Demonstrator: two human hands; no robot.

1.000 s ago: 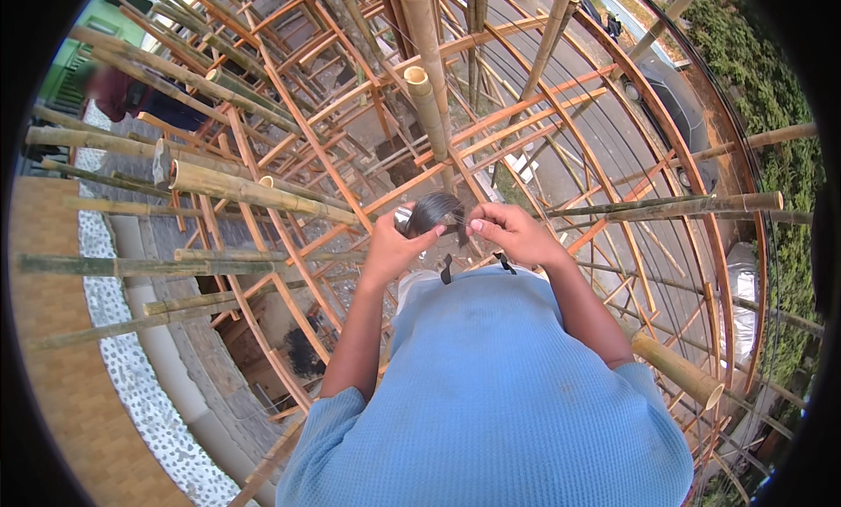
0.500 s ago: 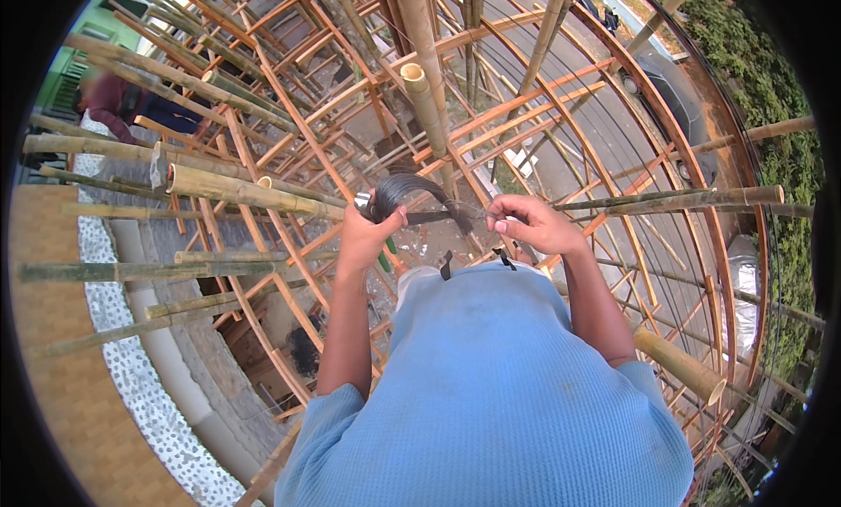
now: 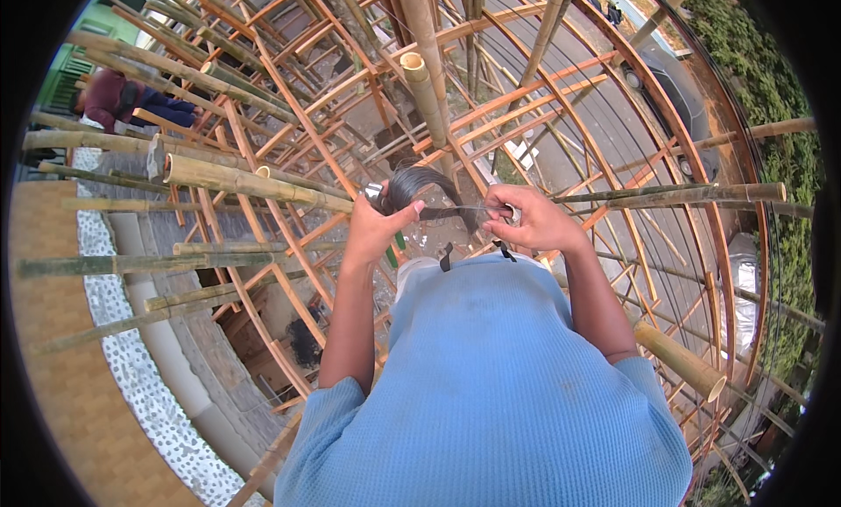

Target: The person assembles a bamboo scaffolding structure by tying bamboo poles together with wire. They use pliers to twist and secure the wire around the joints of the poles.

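Note:
A looped bundle of thin black strands point(image 3: 428, 178) hangs between my hands at the middle of the view. My left hand point(image 3: 375, 222) is closed round one end of it, thumb on top. Beside those fingers shows a small silvery object point(image 3: 374, 193) whose kind I cannot make out. My right hand point(image 3: 528, 220) has its fingertips pinched on a fine strand stretched across from the bundle. The bundle's other end droops close to the right fingers. Below my left hand a bit of something green point(image 3: 399, 241) shows.
Bamboo poles point(image 3: 422, 91) and orange-brown wooden frames point(image 3: 307, 130) surround me, with ground visible far below. Cut pole ends point inward from the left point(image 3: 210, 176) and right point(image 3: 683, 367). A person in a maroon top point(image 3: 105, 100) bends at upper left. A dark car point(image 3: 670, 95) stands at upper right.
My left hand has shifted slightly right and up with the bundle. The right fingers have curled closer together, and the bundle's loop has changed shape. The person at upper left has moved a little.

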